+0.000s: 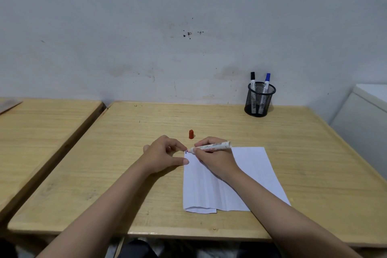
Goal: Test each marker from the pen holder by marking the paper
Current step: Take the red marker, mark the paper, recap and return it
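**Marker Test: Tip at the Top Left Corner of the Paper**

Head view. The fingers [198, 148] of the right hand [215, 159] are closed around a white marker [213, 146], gripping it near the writing end. The marker lies nearly level, with its tip at the top left corner of the paper [257, 172] and its rear end pointing right. A short dark mark [185, 152] shows on the paper just left of the tip. Whether the tip touches the sheet cannot be told.

The left hand [162, 156] rests on the desk [125, 153] beside the paper's left edge. Its fingers are loosely curled and hold nothing; the thumb tip [186, 161] lies at the edge of the sheet, and the index fingertip points toward the corner near the marker tip.

The paper is white, creased lengthwise, with its near left part folded. The right forearm lies across it.

A red cap [191, 134] stands upright on the desk, just beyond the two hands and apart from both.

A black mesh pen holder [259, 100] stands at the far right of the desk, near the wall [146, 27]. It contains two markers: one with a black cap [252, 75] on the left and one with a blue cap [267, 77] on the right, both leaning slightly.

A second desk [41, 128] stands to the left, separated by a narrow gap. A white cabinet [366, 115] is at the right edge.
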A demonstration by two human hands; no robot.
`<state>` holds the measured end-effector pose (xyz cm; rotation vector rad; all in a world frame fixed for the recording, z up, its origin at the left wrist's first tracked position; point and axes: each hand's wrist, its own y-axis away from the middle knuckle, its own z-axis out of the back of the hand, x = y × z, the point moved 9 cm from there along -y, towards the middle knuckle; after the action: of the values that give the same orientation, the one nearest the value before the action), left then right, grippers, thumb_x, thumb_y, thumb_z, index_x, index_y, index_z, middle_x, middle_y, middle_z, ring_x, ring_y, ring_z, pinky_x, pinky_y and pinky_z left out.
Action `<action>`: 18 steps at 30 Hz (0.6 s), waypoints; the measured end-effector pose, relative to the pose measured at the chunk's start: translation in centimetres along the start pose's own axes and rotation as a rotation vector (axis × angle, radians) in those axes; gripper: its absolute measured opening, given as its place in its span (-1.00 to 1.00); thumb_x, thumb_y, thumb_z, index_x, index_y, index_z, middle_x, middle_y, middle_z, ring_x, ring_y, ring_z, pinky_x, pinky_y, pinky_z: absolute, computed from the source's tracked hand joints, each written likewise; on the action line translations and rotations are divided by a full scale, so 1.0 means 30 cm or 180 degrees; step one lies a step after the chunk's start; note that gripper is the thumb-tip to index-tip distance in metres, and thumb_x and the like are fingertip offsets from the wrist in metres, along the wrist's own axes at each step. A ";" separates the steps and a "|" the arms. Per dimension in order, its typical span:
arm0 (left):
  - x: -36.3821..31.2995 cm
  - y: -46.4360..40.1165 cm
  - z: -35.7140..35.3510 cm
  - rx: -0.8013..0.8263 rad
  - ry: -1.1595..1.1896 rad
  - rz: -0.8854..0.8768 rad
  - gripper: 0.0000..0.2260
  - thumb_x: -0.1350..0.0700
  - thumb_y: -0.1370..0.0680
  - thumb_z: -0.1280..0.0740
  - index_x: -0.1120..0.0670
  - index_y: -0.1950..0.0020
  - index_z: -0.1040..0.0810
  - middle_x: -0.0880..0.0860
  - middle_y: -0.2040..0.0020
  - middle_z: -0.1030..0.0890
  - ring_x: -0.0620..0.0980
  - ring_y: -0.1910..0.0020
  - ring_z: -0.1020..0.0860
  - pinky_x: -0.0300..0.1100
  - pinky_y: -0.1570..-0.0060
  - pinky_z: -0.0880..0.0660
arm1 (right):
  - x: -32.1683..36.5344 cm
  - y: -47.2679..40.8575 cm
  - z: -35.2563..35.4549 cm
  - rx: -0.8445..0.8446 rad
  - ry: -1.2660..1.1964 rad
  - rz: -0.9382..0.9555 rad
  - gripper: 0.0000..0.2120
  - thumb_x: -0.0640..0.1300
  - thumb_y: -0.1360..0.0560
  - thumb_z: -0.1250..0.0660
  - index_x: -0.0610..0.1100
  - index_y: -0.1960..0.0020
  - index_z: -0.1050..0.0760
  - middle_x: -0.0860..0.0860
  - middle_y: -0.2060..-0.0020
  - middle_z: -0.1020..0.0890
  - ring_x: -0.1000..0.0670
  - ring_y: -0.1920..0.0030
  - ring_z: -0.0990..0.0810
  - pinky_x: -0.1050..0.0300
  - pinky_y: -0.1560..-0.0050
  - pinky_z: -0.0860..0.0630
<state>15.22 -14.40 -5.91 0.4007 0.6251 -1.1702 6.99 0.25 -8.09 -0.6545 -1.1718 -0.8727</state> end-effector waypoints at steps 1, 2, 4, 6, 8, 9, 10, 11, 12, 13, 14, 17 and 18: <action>0.000 -0.001 0.000 0.0006 0.0008 0.0004 -0.72 -0.21 -0.25 -0.49 -0.23 0.08 -0.59 -0.04 0.04 -0.52 -0.19 0.05 -0.47 0.04 -0.21 -0.28 | -0.001 -0.001 0.001 -0.0008 0.0002 -0.0010 -0.78 0.11 -0.21 -0.48 0.03 0.22 -0.63 0.09 0.24 -0.71 -0.05 0.16 -0.69 -0.23 0.10 -0.64; 0.001 -0.002 -0.001 0.0009 0.0023 0.0006 -0.72 -0.21 -0.25 -0.50 -0.23 0.09 -0.59 -0.03 0.03 -0.53 -0.19 0.05 -0.47 0.05 -0.23 -0.28 | -0.001 -0.001 0.001 -0.0017 -0.0008 -0.0036 -0.77 0.12 -0.19 -0.49 0.01 0.23 -0.63 0.06 0.25 -0.71 -0.07 0.16 -0.69 -0.23 0.10 -0.64; 0.002 -0.003 -0.001 0.0002 0.0051 -0.0003 -0.73 -0.20 -0.24 -0.50 -0.24 0.11 -0.59 -0.01 0.03 -0.55 -0.19 0.04 -0.48 0.07 -0.25 -0.29 | -0.006 -0.001 -0.001 -0.0009 -0.0103 -0.0116 -0.74 0.10 -0.16 -0.53 -0.03 0.26 -0.62 0.00 0.26 -0.71 -0.11 0.17 -0.69 -0.20 0.11 -0.62; 0.001 -0.003 -0.001 -0.0007 0.0054 -0.0014 -0.74 -0.19 -0.24 -0.51 -0.24 0.12 -0.59 0.00 0.03 -0.55 -0.20 0.04 -0.48 0.08 -0.26 -0.29 | -0.011 0.000 -0.004 0.0021 -0.0204 -0.0150 -0.74 0.07 -0.16 -0.55 -0.06 0.27 -0.61 -0.03 0.27 -0.70 -0.09 0.23 -0.66 -0.20 0.11 -0.63; 0.002 -0.003 -0.001 -0.0011 0.0057 -0.0013 -0.74 -0.19 -0.24 -0.51 -0.24 0.12 -0.59 -0.01 0.02 -0.55 -0.23 0.04 -0.47 0.06 -0.26 -0.28 | -0.008 -0.001 0.002 -0.0005 -0.0346 -0.0087 -0.80 0.01 -0.19 -0.52 -0.07 0.27 -0.61 -0.04 0.29 -0.69 -0.05 0.25 -0.64 -0.22 0.09 -0.62; 0.004 -0.004 -0.002 -0.0010 0.0055 -0.0008 -0.74 -0.19 -0.24 -0.51 -0.24 0.12 -0.59 -0.02 0.02 -0.54 -0.25 0.04 -0.47 0.05 -0.26 -0.28 | -0.007 -0.003 0.011 -0.0069 -0.0513 -0.0046 -0.85 -0.04 -0.22 -0.50 -0.08 0.28 -0.62 -0.05 0.29 -0.68 -0.06 0.26 -0.64 -0.23 0.07 -0.61; 0.005 -0.004 -0.002 -0.0005 0.0047 0.0001 -0.74 -0.19 -0.24 -0.51 -0.24 0.12 -0.59 -0.03 0.01 -0.54 -0.26 0.04 -0.46 0.03 -0.25 -0.27 | -0.005 -0.004 0.024 -0.0167 -0.0734 -0.0013 -0.91 -0.10 -0.26 -0.48 -0.09 0.28 -0.62 -0.08 0.29 -0.68 -0.06 0.27 -0.64 -0.21 0.07 -0.61; 0.005 -0.005 -0.003 0.0007 0.0029 0.0004 -0.73 -0.18 -0.24 -0.51 -0.23 0.11 -0.59 -0.03 0.01 -0.54 -0.26 0.04 -0.46 0.01 -0.24 -0.26 | -0.006 -0.005 0.040 -0.0281 -0.0983 -0.0006 -0.96 -0.16 -0.30 -0.46 -0.10 0.28 -0.62 -0.10 0.28 -0.67 -0.06 0.27 -0.63 -0.16 0.07 -0.61; 0.003 -0.007 -0.005 0.0027 0.0002 0.0003 -0.72 -0.18 -0.24 -0.51 -0.22 0.10 -0.58 -0.03 0.00 -0.54 -0.25 0.04 -0.46 -0.01 -0.21 -0.25 | -0.008 -0.004 0.055 -0.0384 -0.1222 -0.0031 -0.97 -0.22 -0.34 -0.45 -0.14 0.27 -0.61 -0.13 0.29 -0.66 -0.06 0.28 -0.62 -0.10 0.10 -0.62; -0.001 -0.010 -0.007 0.0059 -0.0034 0.0002 -0.70 -0.17 -0.24 -0.52 -0.20 0.08 -0.57 -0.04 0.00 -0.54 -0.25 0.05 -0.46 -0.03 -0.18 -0.24 | -0.012 -0.004 0.064 -0.0449 -0.1438 -0.0072 -0.95 -0.27 -0.36 -0.43 -0.17 0.26 -0.60 -0.14 0.32 -0.65 -0.06 0.29 -0.60 -0.02 0.13 -0.60; -0.007 -0.014 -0.008 0.0100 -0.0065 -0.0005 -0.66 -0.15 -0.24 -0.52 -0.18 0.05 -0.55 -0.05 -0.01 -0.55 -0.25 0.06 -0.46 -0.05 -0.15 -0.22 | -0.014 -0.004 0.069 -0.0473 -0.1611 -0.0109 -0.93 -0.31 -0.38 -0.41 -0.19 0.26 -0.59 -0.13 0.35 -0.64 -0.06 0.30 -0.59 0.03 0.14 -0.57; -0.033 -0.034 -0.011 0.0205 0.0051 -0.0036 -0.55 -0.10 -0.23 -0.50 -0.20 -0.06 -0.45 -0.15 -0.05 -0.54 -0.28 0.05 -0.48 -0.05 -0.22 -0.22 | -0.012 0.000 0.068 -0.0439 -0.1880 -0.0216 -0.93 -0.34 -0.42 -0.39 -0.23 0.23 -0.58 -0.08 0.42 -0.62 -0.02 0.33 -0.58 0.07 0.13 -0.58; -0.043 -0.045 -0.007 0.0155 0.0166 -0.0035 -0.55 -0.08 -0.26 -0.47 -0.24 -0.09 -0.43 -0.19 -0.08 -0.53 -0.28 0.04 -0.49 -0.01 -0.29 -0.24 | -0.010 0.002 0.067 -0.0424 -0.1949 -0.0246 -0.93 -0.35 -0.43 -0.38 -0.24 0.22 -0.57 -0.07 0.42 -0.61 0.00 0.33 -0.57 0.07 0.13 -0.59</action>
<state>13.58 -13.80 -5.21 0.4707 0.6456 -1.1903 5.98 2.00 -7.81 -1.0351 -1.7024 -0.8440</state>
